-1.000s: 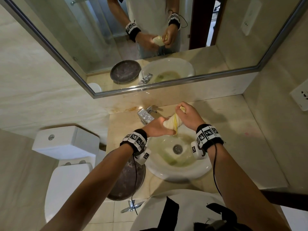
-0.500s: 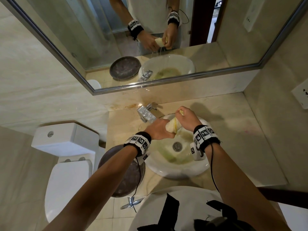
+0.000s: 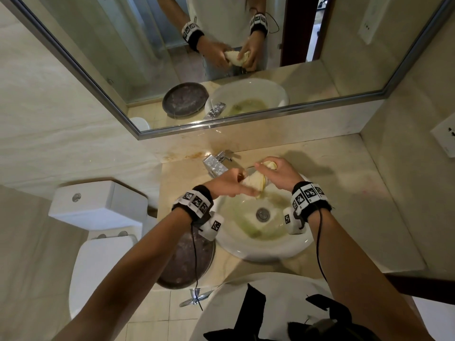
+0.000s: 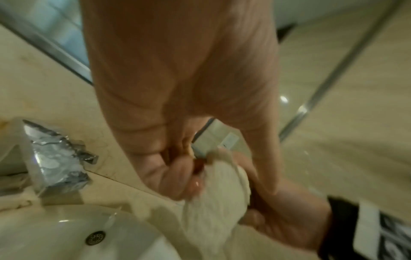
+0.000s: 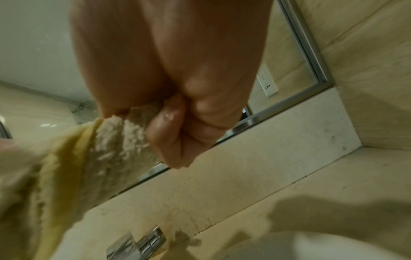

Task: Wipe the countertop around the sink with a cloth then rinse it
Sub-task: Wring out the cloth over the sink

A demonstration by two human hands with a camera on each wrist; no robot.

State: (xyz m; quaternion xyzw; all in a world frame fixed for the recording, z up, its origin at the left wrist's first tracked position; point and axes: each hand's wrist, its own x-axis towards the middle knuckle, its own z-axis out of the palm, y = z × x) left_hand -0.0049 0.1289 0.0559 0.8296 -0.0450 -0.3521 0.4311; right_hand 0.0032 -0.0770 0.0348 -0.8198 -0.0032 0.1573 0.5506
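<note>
A wet cream-and-yellow cloth is bunched between both hands above the back of the white round sink. My left hand grips its near end; in the left wrist view the curled fingers close round the cloth. My right hand grips the far end, fist closed on the cloth in the right wrist view. The chrome tap stands just left of the hands. Yellowish water lies in the basin round the drain. The beige countertop surrounds the sink.
A dark round tray lies on the counter left of the sink, partly under my left forearm. A toilet stands further left. The mirror runs along the back wall, a wall socket on the right wall.
Both hands have kept hold of the cloth over the basin and shifted slightly, the right hand turning further back toward the wall. The camera has tilted a little.
</note>
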